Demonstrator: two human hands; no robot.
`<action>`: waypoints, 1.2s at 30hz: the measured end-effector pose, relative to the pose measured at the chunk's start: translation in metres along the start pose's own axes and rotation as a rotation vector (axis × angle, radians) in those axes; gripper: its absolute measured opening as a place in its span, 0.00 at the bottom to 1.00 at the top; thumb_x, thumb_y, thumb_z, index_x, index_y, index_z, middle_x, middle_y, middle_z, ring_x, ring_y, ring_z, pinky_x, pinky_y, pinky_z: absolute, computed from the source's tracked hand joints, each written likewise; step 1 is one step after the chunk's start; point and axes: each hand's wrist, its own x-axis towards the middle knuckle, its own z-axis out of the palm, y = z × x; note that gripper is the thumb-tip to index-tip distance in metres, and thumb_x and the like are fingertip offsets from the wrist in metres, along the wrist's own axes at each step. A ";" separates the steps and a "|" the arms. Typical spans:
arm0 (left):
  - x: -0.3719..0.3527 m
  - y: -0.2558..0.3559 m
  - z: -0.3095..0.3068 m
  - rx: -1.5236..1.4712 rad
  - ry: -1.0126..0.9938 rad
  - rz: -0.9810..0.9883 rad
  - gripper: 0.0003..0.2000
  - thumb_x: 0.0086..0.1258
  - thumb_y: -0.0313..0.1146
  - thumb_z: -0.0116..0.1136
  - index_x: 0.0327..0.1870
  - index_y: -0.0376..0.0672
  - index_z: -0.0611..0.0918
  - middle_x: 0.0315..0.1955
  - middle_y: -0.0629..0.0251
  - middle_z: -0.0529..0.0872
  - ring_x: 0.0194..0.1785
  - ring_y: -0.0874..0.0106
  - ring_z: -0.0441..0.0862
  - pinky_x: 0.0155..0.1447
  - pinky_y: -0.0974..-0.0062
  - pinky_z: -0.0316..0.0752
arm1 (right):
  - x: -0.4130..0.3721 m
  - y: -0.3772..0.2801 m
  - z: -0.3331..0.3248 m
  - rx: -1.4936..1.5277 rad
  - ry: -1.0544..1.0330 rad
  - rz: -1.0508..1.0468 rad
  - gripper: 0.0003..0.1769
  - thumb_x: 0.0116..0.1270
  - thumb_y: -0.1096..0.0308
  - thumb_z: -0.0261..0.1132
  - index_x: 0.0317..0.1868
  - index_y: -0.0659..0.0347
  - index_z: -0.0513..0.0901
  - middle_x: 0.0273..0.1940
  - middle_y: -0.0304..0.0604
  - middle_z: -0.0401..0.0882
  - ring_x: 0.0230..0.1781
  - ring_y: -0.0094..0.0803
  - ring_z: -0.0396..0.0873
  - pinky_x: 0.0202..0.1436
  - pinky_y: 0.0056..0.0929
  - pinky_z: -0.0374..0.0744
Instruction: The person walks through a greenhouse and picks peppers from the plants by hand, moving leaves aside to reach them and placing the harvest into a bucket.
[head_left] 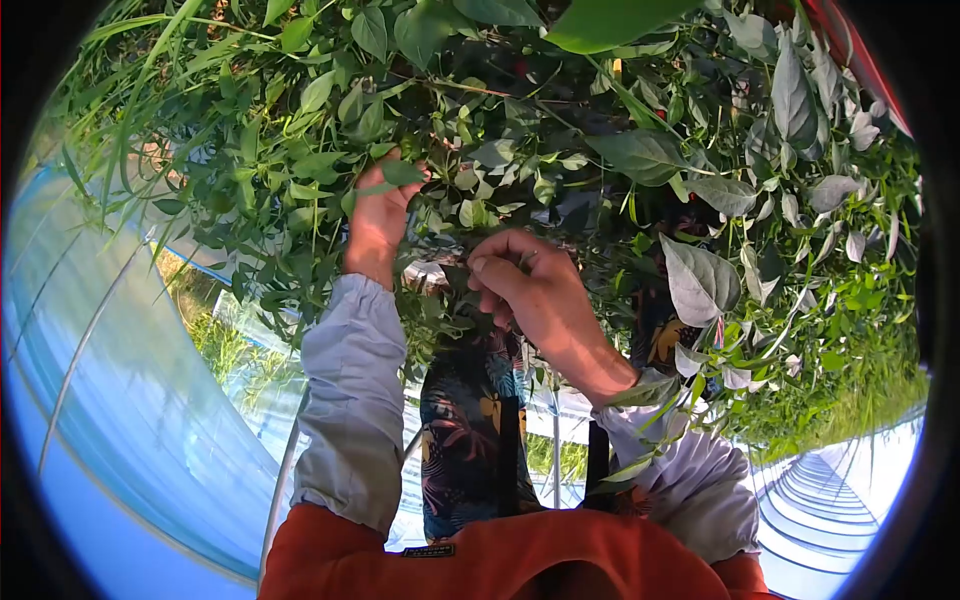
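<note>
Dense green leafy plants fill the upper and middle part of the view. My left hand reaches up among the leaves, palm partly showing, with a leaf across its fingers; what it touches behind the leaves is hidden. To its right and a little lower, my right hand has its fingers curled and the thumb near the index finger, beside the stems. Anything between those fingers is too small or hidden to make out. The two hands are apart.
Large pale leaves hang close to my right forearm. Curved greenhouse poles and plastic film stand at the left. A red edge shows at the upper right. Patterned cloth is below my hands.
</note>
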 end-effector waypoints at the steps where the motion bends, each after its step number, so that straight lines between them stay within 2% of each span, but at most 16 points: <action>1: -0.004 0.005 -0.004 0.044 -0.072 -0.042 0.11 0.69 0.33 0.55 0.50 0.41 0.79 0.37 0.61 0.85 0.36 0.68 0.83 0.41 0.68 0.80 | 0.001 0.001 -0.001 -0.031 0.023 -0.019 0.12 0.65 0.68 0.60 0.44 0.68 0.80 0.27 0.39 0.78 0.27 0.21 0.75 0.29 0.23 0.73; 3: -0.004 0.006 -0.013 -0.010 -0.195 -0.192 0.12 0.69 0.34 0.55 0.50 0.40 0.79 0.37 0.61 0.84 0.36 0.68 0.82 0.42 0.65 0.81 | 0.003 0.003 0.001 -0.039 0.058 -0.058 0.13 0.65 0.68 0.60 0.44 0.69 0.80 0.27 0.39 0.79 0.27 0.21 0.74 0.30 0.23 0.73; 6: 0.001 0.006 -0.009 -0.087 -0.208 -0.291 0.11 0.69 0.32 0.54 0.49 0.40 0.80 0.38 0.61 0.84 0.38 0.68 0.83 0.41 0.67 0.81 | 0.005 0.006 0.003 -0.081 0.059 -0.076 0.13 0.65 0.69 0.59 0.46 0.69 0.81 0.28 0.40 0.79 0.27 0.22 0.74 0.31 0.23 0.72; 7: 0.000 0.004 -0.006 -0.083 -0.139 -0.225 0.11 0.66 0.27 0.56 0.48 0.38 0.80 0.36 0.62 0.84 0.39 0.65 0.84 0.37 0.68 0.80 | 0.005 0.007 0.003 -0.100 0.050 -0.076 0.14 0.65 0.69 0.59 0.46 0.69 0.81 0.28 0.40 0.80 0.28 0.22 0.74 0.32 0.23 0.72; 10: -0.013 0.002 0.010 0.109 -0.169 -0.007 0.09 0.64 0.26 0.59 0.44 0.39 0.80 0.36 0.63 0.85 0.39 0.65 0.85 0.35 0.70 0.78 | 0.007 0.013 0.005 -0.161 0.075 -0.103 0.13 0.64 0.70 0.59 0.46 0.68 0.81 0.31 0.42 0.81 0.30 0.24 0.75 0.35 0.25 0.73; 11: -0.031 0.004 0.026 0.161 -0.047 0.069 0.09 0.62 0.25 0.62 0.43 0.40 0.79 0.34 0.65 0.84 0.36 0.69 0.84 0.32 0.76 0.76 | 0.009 0.017 0.004 -0.175 0.100 -0.132 0.14 0.64 0.70 0.59 0.46 0.68 0.81 0.32 0.43 0.81 0.31 0.25 0.75 0.36 0.26 0.73; 14: -0.068 -0.015 0.022 0.393 -0.011 0.176 0.08 0.66 0.30 0.63 0.44 0.43 0.79 0.32 0.68 0.82 0.31 0.79 0.80 0.29 0.82 0.73 | 0.013 0.027 0.003 -0.229 0.163 -0.195 0.14 0.63 0.69 0.61 0.47 0.68 0.80 0.34 0.44 0.81 0.34 0.27 0.77 0.38 0.28 0.75; 15: -0.081 -0.016 0.019 0.429 -0.050 0.120 0.11 0.67 0.30 0.64 0.47 0.41 0.78 0.35 0.68 0.81 0.32 0.81 0.78 0.31 0.84 0.72 | 0.013 0.026 0.004 -0.262 0.178 -0.200 0.15 0.63 0.69 0.61 0.47 0.68 0.80 0.34 0.45 0.81 0.35 0.28 0.77 0.39 0.28 0.75; 18: -0.118 -0.031 0.028 0.369 -0.141 0.197 0.14 0.65 0.26 0.66 0.48 0.39 0.76 0.39 0.67 0.81 0.37 0.79 0.80 0.37 0.82 0.76 | 0.013 0.027 0.008 -0.307 0.236 -0.203 0.17 0.62 0.67 0.65 0.49 0.68 0.78 0.35 0.46 0.81 0.36 0.29 0.78 0.41 0.29 0.76; 21: -0.144 -0.036 0.047 0.130 -0.111 0.150 0.14 0.63 0.20 0.64 0.48 0.36 0.76 0.41 0.66 0.80 0.44 0.77 0.80 0.46 0.80 0.78 | 0.014 0.028 0.009 -0.291 0.247 -0.140 0.19 0.62 0.65 0.68 0.49 0.68 0.78 0.35 0.46 0.81 0.37 0.29 0.79 0.42 0.30 0.77; 25: -0.150 -0.042 0.048 0.470 -0.186 0.262 0.15 0.60 0.15 0.57 0.49 0.34 0.76 0.46 0.63 0.81 0.50 0.75 0.79 0.54 0.78 0.75 | 0.012 0.025 0.000 -0.337 0.168 -0.220 0.27 0.60 0.56 0.73 0.52 0.67 0.76 0.30 0.39 0.78 0.28 0.21 0.72 0.32 0.24 0.72; 28: -0.143 -0.026 0.033 0.193 -0.342 0.052 0.17 0.64 0.21 0.56 0.55 0.35 0.75 0.43 0.61 0.83 0.48 0.76 0.81 0.51 0.78 0.75 | 0.013 0.017 -0.002 -0.633 0.292 -0.244 0.23 0.59 0.58 0.73 0.47 0.65 0.79 0.29 0.41 0.79 0.28 0.27 0.75 0.34 0.29 0.74; 32: -0.117 -0.020 0.031 -0.038 -0.207 0.033 0.19 0.66 0.31 0.54 0.57 0.34 0.75 0.50 0.58 0.82 0.51 0.69 0.80 0.56 0.69 0.73 | 0.009 0.035 0.000 -0.866 0.248 -0.429 0.16 0.56 0.63 0.71 0.41 0.63 0.82 0.34 0.50 0.82 0.33 0.43 0.81 0.36 0.37 0.78; 33: -0.118 -0.018 0.027 0.008 -0.263 0.047 0.21 0.70 0.40 0.53 0.58 0.35 0.75 0.51 0.58 0.81 0.53 0.67 0.79 0.56 0.68 0.73 | 0.004 0.036 -0.002 -0.986 0.198 -0.474 0.14 0.56 0.64 0.69 0.41 0.61 0.82 0.36 0.52 0.81 0.35 0.48 0.81 0.37 0.39 0.79; 34: -0.119 -0.014 0.030 0.007 -0.306 0.005 0.21 0.69 0.39 0.54 0.59 0.36 0.74 0.50 0.59 0.81 0.53 0.67 0.79 0.56 0.69 0.74 | 0.003 0.036 -0.006 -1.108 0.151 -0.520 0.13 0.56 0.65 0.67 0.41 0.60 0.82 0.37 0.55 0.81 0.36 0.53 0.82 0.37 0.41 0.80; 36: -0.133 0.004 0.043 0.010 -0.381 -0.089 0.22 0.69 0.37 0.56 0.62 0.38 0.73 0.49 0.62 0.81 0.52 0.67 0.79 0.56 0.70 0.74 | 0.003 0.039 -0.012 -1.131 0.083 -0.476 0.12 0.55 0.64 0.67 0.40 0.59 0.83 0.31 0.52 0.81 0.32 0.52 0.82 0.37 0.42 0.80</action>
